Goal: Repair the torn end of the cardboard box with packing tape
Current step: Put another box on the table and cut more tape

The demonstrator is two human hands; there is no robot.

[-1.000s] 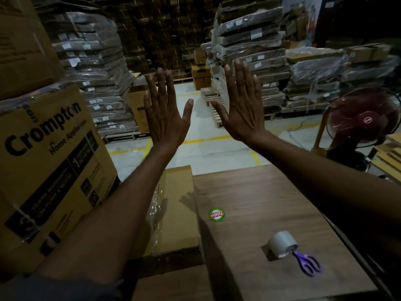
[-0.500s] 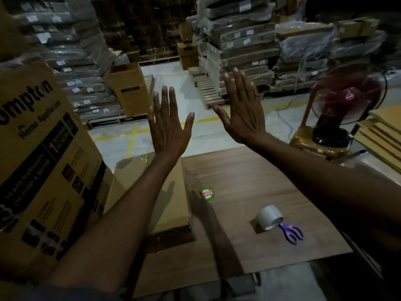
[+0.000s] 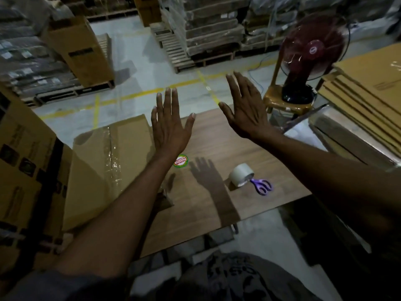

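Spanning the middle of the view, a brown wood-grain tabletop (image 3: pixel 217 137) stands on a pale concrete floor (image 3: pixel 130 83) marked with yellow lines, in a dim warehouse. Beyond the tabletop's far edge rise wooden pallets (image 3: pixel 173 51) loaded with plastic-wrapped stacks. An upright brown carton (image 3: pixel 80 51) stands off the far left corner. Off the far right corner, a maroon round-caged fan (image 3: pixel 312 51) sits on a yellowish plastic chair (image 3: pixel 282 98). To the tabletop's right lies a pile of flat corrugated cardboard sheets (image 3: pixel 368 83). At its left stands a large printed carton (image 3: pixel 21 170).

The long flat cardboard box (image 3: pixel 104 159) lies along the tabletop's left side, with a glossy, crinkled strip of clear tape running down it. Its near end looks ragged, though the gloom hides detail. Near the tabletop's front right, a pale roll of packing tape (image 3: pixel 241 174) stands on its edge, touching purple-handled scissors (image 3: pixel 262 186). A round green-rimmed sticker (image 3: pixel 180 160) lies flat in the middle.

Above the tabletop, the left hand (image 3: pixel 170 129) and right hand (image 3: pixel 247 111) are raised with backs to the camera, fingers straight and thumbs spread, holding nothing (a hand's shadow falls on the wood beside the roll).
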